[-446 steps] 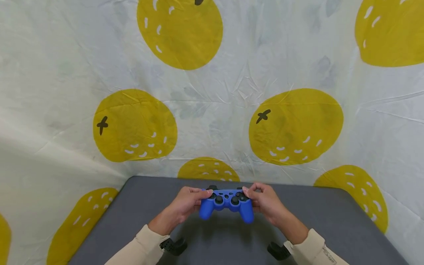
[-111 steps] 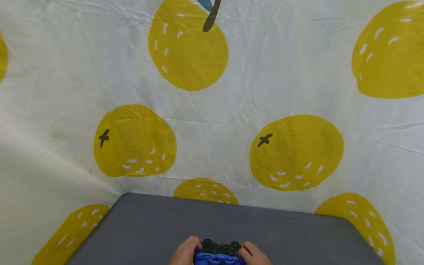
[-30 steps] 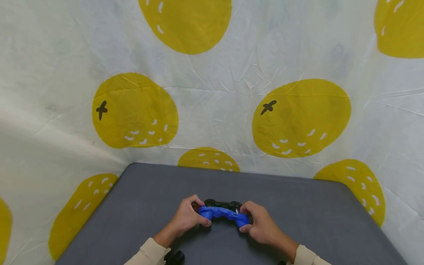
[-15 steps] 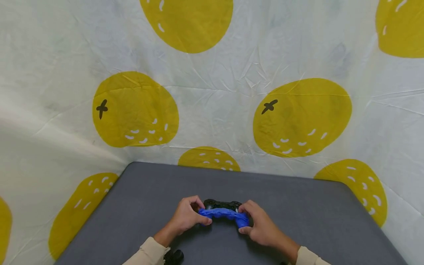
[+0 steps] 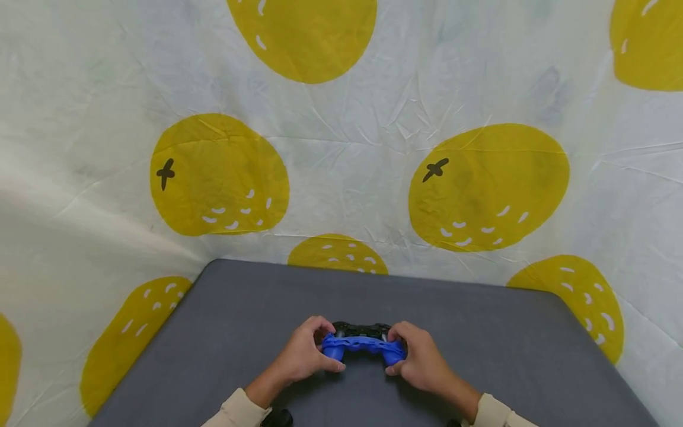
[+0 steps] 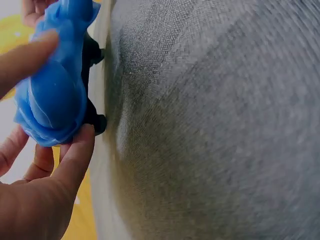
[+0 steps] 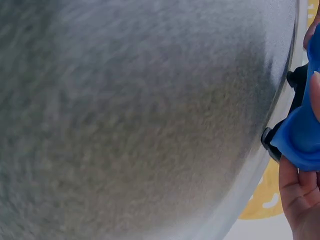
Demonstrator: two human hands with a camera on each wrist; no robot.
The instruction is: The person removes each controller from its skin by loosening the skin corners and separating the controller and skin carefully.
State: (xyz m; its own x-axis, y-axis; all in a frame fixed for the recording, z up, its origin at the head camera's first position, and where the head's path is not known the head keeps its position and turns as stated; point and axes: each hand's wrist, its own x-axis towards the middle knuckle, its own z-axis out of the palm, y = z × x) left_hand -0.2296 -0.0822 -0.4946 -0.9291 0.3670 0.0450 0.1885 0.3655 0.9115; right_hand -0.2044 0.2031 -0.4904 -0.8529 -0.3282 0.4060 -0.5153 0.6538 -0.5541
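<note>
In the head view a black game controller (image 5: pixel 363 330) is held just above the table, its far edge bare. A soft blue silicone cover (image 5: pixel 357 343) wraps its two handles and lies bunched along the near side. My left hand (image 5: pixel 304 354) grips the left end, thumb on the near side and fingers at the far corner. The right end is gripped the same way by my right hand (image 5: pixel 423 357). In the left wrist view the thumb presses the cover (image 6: pixel 55 95), and black controller parts (image 6: pixel 99 124) stick out beside it. The right wrist view shows the cover (image 7: pixel 302 131) only partly.
A grey table (image 5: pixel 256 296) with rounded far corners lies under the hands. Behind it and at both sides hangs a white cloth (image 5: pixel 341 190) printed with yellow fruit. Part of a black wrist device (image 5: pixel 278 417) shows by the left sleeve.
Earliest, the blue cover lay over the controller's face; now it is bunched at the near side, exposing black. Over the last second the controller has tilted and shifted slightly right; both grips stay.
</note>
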